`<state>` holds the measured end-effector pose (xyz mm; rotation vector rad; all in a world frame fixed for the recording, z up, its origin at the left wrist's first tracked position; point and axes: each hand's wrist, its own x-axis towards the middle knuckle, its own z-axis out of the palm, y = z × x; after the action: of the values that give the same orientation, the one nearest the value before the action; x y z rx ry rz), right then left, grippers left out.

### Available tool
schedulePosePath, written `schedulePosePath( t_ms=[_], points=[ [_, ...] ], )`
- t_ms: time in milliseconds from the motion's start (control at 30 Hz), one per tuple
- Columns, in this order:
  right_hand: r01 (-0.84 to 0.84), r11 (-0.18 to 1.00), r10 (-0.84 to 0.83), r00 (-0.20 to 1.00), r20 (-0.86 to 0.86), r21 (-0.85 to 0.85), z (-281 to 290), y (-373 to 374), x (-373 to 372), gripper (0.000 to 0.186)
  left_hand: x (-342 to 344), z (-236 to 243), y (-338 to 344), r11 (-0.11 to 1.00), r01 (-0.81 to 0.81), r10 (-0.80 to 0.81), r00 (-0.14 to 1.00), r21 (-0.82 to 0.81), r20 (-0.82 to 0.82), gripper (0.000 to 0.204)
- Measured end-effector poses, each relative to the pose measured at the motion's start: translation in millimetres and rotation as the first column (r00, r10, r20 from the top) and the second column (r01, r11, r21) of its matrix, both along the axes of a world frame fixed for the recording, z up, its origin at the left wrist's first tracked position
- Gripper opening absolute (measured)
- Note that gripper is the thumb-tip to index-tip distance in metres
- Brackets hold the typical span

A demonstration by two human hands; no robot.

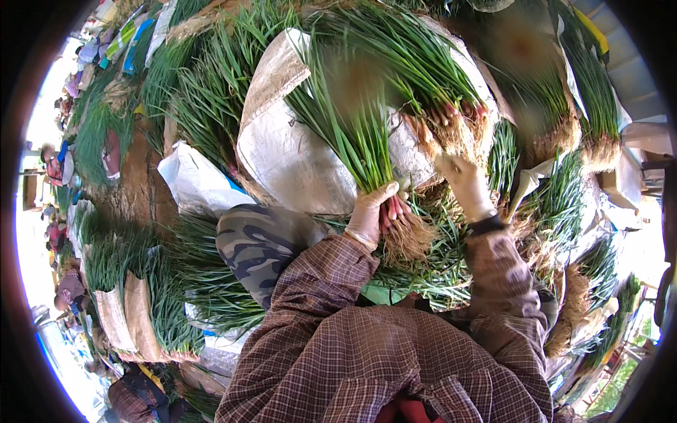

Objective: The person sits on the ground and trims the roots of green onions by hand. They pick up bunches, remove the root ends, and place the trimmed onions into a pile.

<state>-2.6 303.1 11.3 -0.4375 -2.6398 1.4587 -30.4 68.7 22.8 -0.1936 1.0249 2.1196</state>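
My left hand (368, 215), in a pale glove, is closed round a bunch of spring onions (370, 151). Its long green leaves lean up and to the left over a white sack (300, 162). Pinkish bulbs and a tangle of brown roots (409, 236) stick out below that hand on the right. My right hand (465, 185), also gloved, is at the root ends of a second heap of spring onions (430, 70) lying on the sack. The fingers of this hand are partly hidden and blurred, so whether they hold anything is unclear.
Loose green leaves (437, 282) lie below my hands. My camouflage-clad knee (257, 243) is at the left. More bundled spring onions (137, 296) stand at the left, and others (599, 113) lie at the right. A person (137, 398) is at the lower left; several others are farther off.
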Motion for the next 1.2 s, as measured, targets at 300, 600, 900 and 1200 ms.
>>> schedulePosePath(
  t_ms=[300,600,900,1200],
  points=[
    [0.149,0.903,-0.137,0.989,-0.057,0.404,13.1,-0.1,-40.9,0.023,-9.9,11.9,-1.5,0.996,-0.056,0.050,0.996,0.074,0.070,0.033],
    [-0.112,0.486,0.426,0.896,-0.123,0.866,54.2,-68.7,46.6,0.012,0.2,34.3,7.0,0.960,0.021,-0.045,0.996,-0.278,-0.079,0.031],
    [-0.286,0.958,0.285,0.944,-0.166,0.022,52.0,-39.7,16.8,0.055,7.0,31.3,3.8,0.977,-0.005,0.008,1.000,-0.211,0.013,0.035],
    [0.145,0.989,-0.147,0.988,-0.057,-0.034,-9.8,-16.5,-4.2,0.015,6.6,18.2,5.3,0.998,-0.064,0.064,0.998,-0.025,-0.013,0.028]
  ],
)
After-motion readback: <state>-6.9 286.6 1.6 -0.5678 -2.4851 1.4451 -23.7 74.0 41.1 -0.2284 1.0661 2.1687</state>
